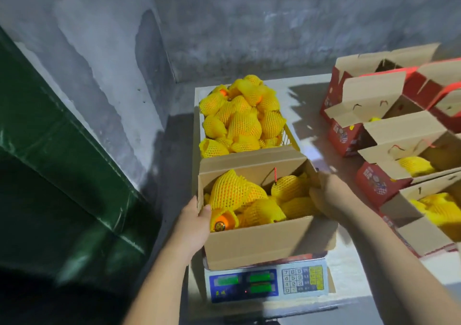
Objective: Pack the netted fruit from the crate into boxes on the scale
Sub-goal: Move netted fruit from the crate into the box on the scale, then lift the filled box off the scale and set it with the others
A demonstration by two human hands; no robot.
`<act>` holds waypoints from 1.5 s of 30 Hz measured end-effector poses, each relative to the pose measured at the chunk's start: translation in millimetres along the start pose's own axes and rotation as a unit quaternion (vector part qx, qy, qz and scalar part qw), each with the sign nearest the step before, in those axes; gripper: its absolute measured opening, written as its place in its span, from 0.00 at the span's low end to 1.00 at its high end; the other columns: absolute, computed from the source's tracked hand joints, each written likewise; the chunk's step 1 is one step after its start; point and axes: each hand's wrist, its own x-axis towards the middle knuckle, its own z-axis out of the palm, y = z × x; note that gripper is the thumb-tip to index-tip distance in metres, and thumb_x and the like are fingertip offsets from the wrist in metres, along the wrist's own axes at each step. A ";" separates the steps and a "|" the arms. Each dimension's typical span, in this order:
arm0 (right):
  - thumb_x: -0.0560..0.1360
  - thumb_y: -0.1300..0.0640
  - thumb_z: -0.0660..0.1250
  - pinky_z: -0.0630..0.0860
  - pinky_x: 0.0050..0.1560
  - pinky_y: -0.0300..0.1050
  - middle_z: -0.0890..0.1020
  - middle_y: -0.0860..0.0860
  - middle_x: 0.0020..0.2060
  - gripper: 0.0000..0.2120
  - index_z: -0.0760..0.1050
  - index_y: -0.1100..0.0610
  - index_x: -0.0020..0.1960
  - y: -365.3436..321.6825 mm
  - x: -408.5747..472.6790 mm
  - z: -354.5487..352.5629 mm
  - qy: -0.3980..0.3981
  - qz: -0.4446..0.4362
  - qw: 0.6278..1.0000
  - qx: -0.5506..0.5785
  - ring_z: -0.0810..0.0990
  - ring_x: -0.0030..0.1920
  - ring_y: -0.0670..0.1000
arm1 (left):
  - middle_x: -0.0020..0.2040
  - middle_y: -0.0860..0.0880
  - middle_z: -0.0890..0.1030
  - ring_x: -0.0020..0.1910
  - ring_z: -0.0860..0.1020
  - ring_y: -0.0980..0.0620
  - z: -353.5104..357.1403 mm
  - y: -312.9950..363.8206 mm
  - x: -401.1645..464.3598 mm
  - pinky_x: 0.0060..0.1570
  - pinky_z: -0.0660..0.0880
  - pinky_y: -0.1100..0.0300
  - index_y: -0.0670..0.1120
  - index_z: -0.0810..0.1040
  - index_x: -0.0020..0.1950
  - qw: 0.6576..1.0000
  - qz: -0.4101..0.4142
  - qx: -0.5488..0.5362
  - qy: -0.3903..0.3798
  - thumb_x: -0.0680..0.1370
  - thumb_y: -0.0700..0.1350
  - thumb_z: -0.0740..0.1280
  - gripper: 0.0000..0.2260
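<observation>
An open cardboard box (264, 239) sits on the blue-faced scale (267, 283), holding several oranges in yellow foam nets (234, 192). My left hand (193, 222) grips the box's left wall, thumb hooked over the rim. My right hand (324, 195) holds the right wall, fingers curled over its edge into the box. Behind the box stands the yellow crate (291, 137), heaped with more netted fruit (243, 115).
Several red-printed cardboard boxes (389, 135) with raised flaps stand on the white table (306, 85) at the right, some holding netted fruit. A green tarp (62, 162) covers something at the left. A grey concrete wall lies behind.
</observation>
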 end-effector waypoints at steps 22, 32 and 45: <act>0.83 0.56 0.65 0.75 0.42 0.39 0.83 0.41 0.50 0.08 0.79 0.45 0.56 89.9 -169.0 -47.7 0.171 0.017 0.945 0.279 0.79 0.52 0.46 | 0.62 0.55 0.81 0.61 0.80 0.50 -4.6 59.7 -97.7 0.59 0.80 0.41 0.69 0.62 0.76 0.968 0.190 0.148 -0.068 0.87 0.56 0.54 0.18; 0.82 0.58 0.66 0.81 0.36 0.44 0.84 0.36 0.38 0.12 0.81 0.43 0.46 205.9 -244.8 -119.5 0.246 0.114 0.929 0.250 0.84 0.44 0.49 | 0.73 0.58 0.74 0.73 0.71 0.50 121.6 121.6 -124.9 0.70 0.72 0.41 0.64 0.64 0.77 0.928 0.289 0.192 -0.139 0.87 0.52 0.56 0.19; 0.79 0.59 0.69 0.79 0.33 0.49 0.85 0.39 0.38 0.18 0.81 0.34 0.53 432.4 -314.9 -244.3 0.375 0.204 0.868 0.255 0.84 0.40 0.50 | 0.72 0.63 0.74 0.71 0.73 0.55 371.3 267.2 -212.6 0.69 0.74 0.45 0.68 0.62 0.78 0.873 0.369 0.209 -0.242 0.87 0.54 0.57 0.20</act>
